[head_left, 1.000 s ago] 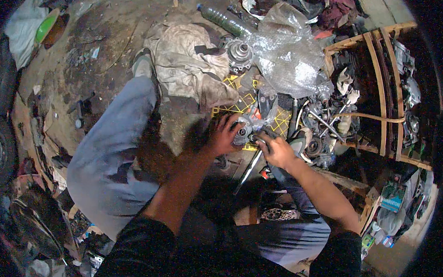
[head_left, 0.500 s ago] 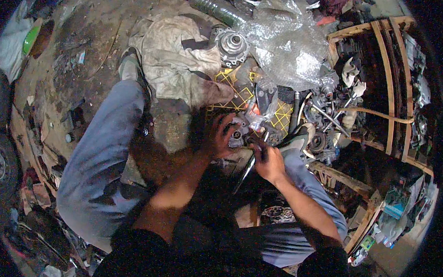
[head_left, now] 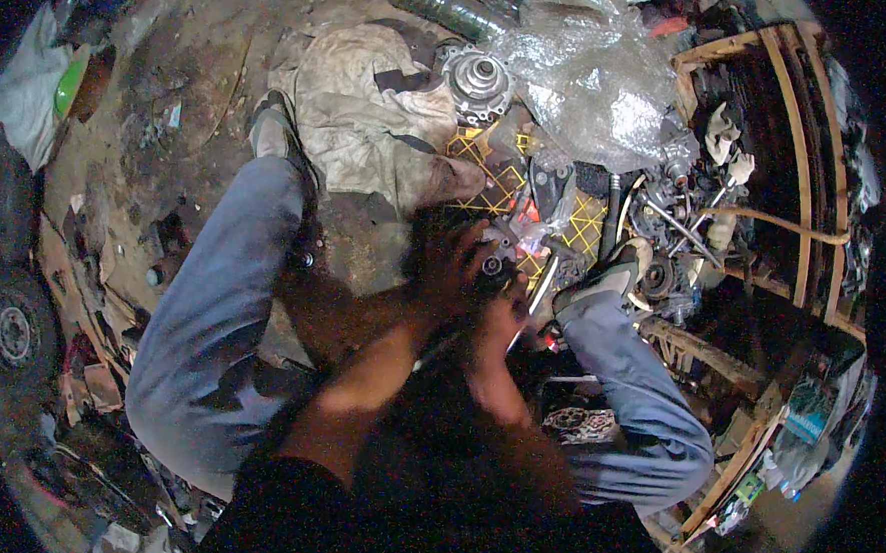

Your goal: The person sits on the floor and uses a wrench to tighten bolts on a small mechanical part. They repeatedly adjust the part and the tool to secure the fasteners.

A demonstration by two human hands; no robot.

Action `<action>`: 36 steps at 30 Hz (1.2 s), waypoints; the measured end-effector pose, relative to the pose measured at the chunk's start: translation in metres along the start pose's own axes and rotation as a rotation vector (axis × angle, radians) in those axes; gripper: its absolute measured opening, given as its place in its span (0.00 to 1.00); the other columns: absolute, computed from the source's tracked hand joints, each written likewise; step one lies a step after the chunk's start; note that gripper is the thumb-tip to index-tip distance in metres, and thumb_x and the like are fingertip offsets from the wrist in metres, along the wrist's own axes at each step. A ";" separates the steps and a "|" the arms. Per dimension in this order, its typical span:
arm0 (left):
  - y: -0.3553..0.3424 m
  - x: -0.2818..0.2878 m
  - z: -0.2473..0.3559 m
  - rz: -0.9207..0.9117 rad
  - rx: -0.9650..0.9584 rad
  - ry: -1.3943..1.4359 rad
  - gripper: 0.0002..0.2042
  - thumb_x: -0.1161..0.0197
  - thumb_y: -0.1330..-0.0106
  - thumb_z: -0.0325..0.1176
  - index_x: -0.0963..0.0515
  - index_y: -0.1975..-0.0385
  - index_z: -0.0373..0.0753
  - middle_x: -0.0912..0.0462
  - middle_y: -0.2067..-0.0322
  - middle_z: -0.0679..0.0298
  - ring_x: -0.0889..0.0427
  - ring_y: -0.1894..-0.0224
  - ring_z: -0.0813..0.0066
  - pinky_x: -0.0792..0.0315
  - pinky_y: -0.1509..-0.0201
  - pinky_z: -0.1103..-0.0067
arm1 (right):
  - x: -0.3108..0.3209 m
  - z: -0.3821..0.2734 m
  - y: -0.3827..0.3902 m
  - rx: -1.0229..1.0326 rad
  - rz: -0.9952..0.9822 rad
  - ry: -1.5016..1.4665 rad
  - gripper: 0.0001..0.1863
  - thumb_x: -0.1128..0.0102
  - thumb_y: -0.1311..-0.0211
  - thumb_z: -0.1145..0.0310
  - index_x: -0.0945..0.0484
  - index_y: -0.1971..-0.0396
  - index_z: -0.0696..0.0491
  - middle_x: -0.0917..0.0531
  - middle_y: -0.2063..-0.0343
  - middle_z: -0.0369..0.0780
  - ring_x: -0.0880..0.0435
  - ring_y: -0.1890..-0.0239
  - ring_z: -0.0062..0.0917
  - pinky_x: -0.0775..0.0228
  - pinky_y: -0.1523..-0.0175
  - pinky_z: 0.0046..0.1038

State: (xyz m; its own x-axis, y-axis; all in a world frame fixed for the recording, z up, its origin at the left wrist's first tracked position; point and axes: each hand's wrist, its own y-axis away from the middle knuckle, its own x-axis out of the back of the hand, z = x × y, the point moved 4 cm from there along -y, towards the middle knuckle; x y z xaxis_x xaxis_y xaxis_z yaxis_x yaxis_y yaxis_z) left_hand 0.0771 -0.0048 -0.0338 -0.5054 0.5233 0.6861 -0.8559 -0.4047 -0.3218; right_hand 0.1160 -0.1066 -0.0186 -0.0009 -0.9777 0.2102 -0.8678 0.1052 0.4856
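A grey metal housing with a round bore sits in front of me over a yellow-patterned sheet. Shadowed fingers of my left hand are wrapped round its left side. Just below it, my right hand is closed; what it grips is dark and I cannot make it out. A long bright metal bar lies slantwise beside my right hand, partly hidden by it. Above, a large round flanged metal part rests beside a stained cloth.
Crumpled bubble wrap and a plastic bottle lie at the back. A pile of metal parts and wooden frames are at right. My bent legs flank the work. A tyre is at left, a green bowl upper left.
My right hand and forearm have moved leftward, closer to my left forearm, and are now more shadowed. My left hand stays at the housing. The whole view has shifted slightly.
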 end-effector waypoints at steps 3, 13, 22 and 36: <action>0.008 -0.009 -0.012 0.052 -0.002 -0.089 0.25 0.37 0.47 0.33 0.26 0.45 0.41 0.37 0.36 0.51 0.32 0.41 0.48 0.39 0.37 0.56 | -0.004 0.010 0.000 0.052 -0.062 -0.118 0.27 0.51 0.28 0.50 0.22 0.55 0.63 0.17 0.62 0.42 0.21 0.62 0.28 0.30 0.56 0.29; 0.014 -0.023 -0.009 0.047 0.058 0.035 0.34 0.36 0.57 0.27 0.29 0.42 0.45 0.38 0.35 0.54 0.36 0.38 0.45 0.39 0.37 0.52 | 0.040 0.010 -0.014 0.056 -0.073 0.289 0.33 0.54 0.29 0.43 0.23 0.56 0.63 0.20 0.66 0.43 0.25 0.66 0.30 0.33 0.58 0.31; 0.022 -0.034 -0.015 -0.038 0.108 0.030 0.41 0.25 0.62 0.38 0.32 0.40 0.47 0.42 0.33 0.58 0.40 0.36 0.42 0.42 0.36 0.50 | 0.052 -0.044 0.019 0.204 -0.166 0.305 0.38 0.56 0.31 0.39 0.27 0.50 0.67 0.22 0.51 0.54 0.25 0.49 0.42 0.39 0.39 0.37; 0.021 -0.044 -0.017 0.016 0.120 0.046 0.42 0.25 0.59 0.51 0.33 0.39 0.51 0.45 0.32 0.58 0.43 0.34 0.40 0.44 0.35 0.47 | 0.049 -0.145 -0.015 0.879 -1.026 1.422 0.23 0.50 0.34 0.47 0.23 0.47 0.46 0.18 0.64 0.55 0.19 0.57 0.50 0.27 0.50 0.47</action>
State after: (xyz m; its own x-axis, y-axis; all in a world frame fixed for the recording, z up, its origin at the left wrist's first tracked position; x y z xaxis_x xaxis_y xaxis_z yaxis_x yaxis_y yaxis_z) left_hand 0.0795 -0.0238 -0.0816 -0.5254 0.5492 0.6498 -0.8301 -0.4984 -0.2500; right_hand 0.2007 -0.1293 0.1073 0.5242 0.2787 0.8047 -0.2458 -0.8552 0.4563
